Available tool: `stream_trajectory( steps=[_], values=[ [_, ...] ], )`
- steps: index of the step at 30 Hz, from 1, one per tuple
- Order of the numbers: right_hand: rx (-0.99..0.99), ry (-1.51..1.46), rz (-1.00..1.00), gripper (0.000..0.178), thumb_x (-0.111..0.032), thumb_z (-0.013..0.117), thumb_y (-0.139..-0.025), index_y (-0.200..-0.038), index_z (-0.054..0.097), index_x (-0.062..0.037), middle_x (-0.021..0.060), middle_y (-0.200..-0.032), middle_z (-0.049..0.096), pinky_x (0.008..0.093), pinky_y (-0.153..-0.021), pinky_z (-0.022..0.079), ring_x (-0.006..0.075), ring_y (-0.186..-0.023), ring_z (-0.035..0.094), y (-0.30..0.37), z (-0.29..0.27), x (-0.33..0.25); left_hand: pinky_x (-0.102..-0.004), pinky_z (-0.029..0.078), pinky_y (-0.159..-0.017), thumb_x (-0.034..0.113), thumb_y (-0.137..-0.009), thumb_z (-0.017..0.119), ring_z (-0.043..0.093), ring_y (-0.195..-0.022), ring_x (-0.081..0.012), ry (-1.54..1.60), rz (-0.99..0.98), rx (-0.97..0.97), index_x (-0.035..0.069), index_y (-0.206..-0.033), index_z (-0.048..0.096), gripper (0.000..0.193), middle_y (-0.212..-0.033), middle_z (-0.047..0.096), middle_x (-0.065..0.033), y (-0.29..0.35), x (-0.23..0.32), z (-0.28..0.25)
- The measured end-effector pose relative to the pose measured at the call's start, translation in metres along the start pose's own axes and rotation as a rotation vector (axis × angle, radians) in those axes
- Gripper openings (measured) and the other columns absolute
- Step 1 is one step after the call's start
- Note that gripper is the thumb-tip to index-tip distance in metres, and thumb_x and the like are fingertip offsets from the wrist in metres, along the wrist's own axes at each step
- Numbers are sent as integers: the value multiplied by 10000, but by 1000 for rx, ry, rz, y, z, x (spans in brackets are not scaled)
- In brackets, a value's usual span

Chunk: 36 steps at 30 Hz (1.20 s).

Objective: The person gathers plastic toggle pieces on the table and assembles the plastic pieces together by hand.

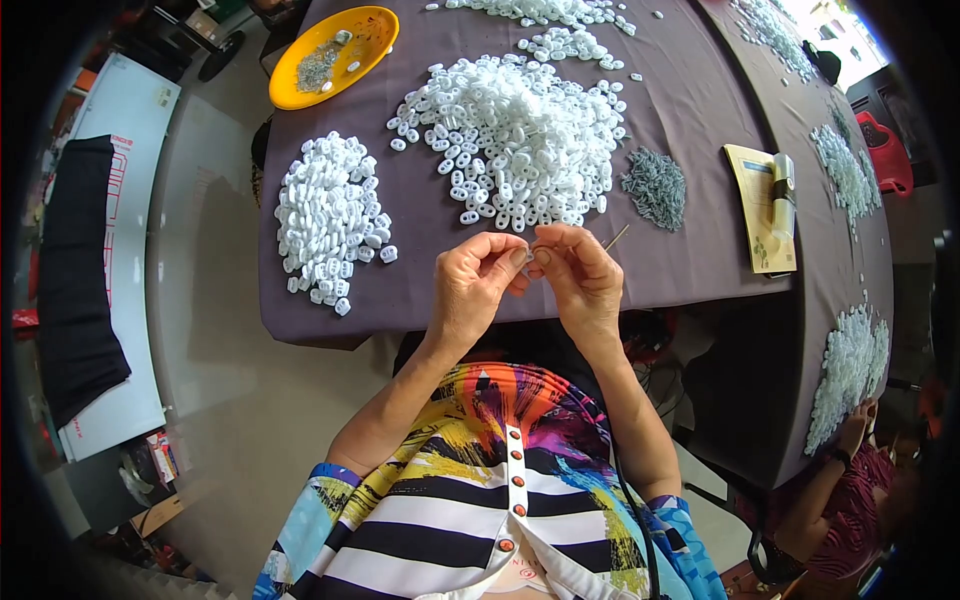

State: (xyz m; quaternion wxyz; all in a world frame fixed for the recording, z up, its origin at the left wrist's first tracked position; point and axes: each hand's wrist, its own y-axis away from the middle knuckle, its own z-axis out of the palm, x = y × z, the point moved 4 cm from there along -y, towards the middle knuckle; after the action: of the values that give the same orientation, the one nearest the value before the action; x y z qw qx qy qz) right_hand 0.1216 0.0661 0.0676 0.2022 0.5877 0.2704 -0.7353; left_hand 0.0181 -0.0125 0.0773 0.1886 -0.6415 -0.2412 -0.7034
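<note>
Dark tablecloth [690, 95] ahead — left fingers [495, 243] and right fingers [577, 241] pinch a small, seemingly white piece [530, 256].

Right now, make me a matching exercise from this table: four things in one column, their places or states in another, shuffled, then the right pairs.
Things:
1. Yellow dish
2. Grey heap
3. Smaller white heap
4. Left hand and right hand

Places or states:
A. Just right of the large white heap
B. Fingertips brought close together
C. Holding small loose pieces
D. Left of the large white heap, below the dish in the picture

Right pairs: 1-C, 2-A, 3-D, 4-B.
</note>
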Motion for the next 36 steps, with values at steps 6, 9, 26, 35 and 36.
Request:
stream_trajectory(
  steps=[6, 9, 26, 35, 36],
  values=[
    [-21, 150, -63, 207, 65, 563, -826, -1028, 570, 19, 22, -812, 582, 195, -638, 465, 67, -709, 553, -1, -2, 0, -207, 483, -535, 111, -847, 605, 594, -584, -85, -85, 13, 12, -16, -876, 619, 131, -709, 638, -42, -1, -4, 0],
    [-39, 225, -91, 205, 72, 567, -817, -1014, 570, 16, 18, -790, 580, 189, -617, 456, 62, -687, 547, -3, -1, -2, -202, 477, -532, 102, -843, 613, 588, -577, -81, -146, 62, 28, -18, -887, 617, 128, -716, 630, -33, 0, -6, -1],
    [-130, 247, 5, 264, 112, 548, -786, -1027, 544, 6, 30, -779, 587, 200, -618, 465, 71, -680, 570, -10, 4, 19, -213, 496, -533, 59, -834, 610, 597, -579, -93, -41, -12, 88, -29, -880, 637, 102, -727, 644, -54, -3, -28, -12],
    [-126, -17, 146, 195, 57, 517, -853, -1043, 545, 22, 55, -872, 610, 234, -703, 503, 93, -761, 584, -7, 5, 29, -235, 517, -559, 56, -852, 578, 620, -591, -123, 26, -54, 78, -53, -900, 629, 130, -724, 649, -81, -3, -23, -18],
    [-115, -2, 152, 195, 55, 522, -852, -1042, 548, 21, 56, -880, 610, 238, -710, 505, 92, -764, 584, -7, 5, 29, -234, 518, -555, 59, -852, 579, 619, -589, -122, 29, -58, 81, -51, -903, 628, 131, -723, 648, -80, -3, -24, -18]
  ],
)
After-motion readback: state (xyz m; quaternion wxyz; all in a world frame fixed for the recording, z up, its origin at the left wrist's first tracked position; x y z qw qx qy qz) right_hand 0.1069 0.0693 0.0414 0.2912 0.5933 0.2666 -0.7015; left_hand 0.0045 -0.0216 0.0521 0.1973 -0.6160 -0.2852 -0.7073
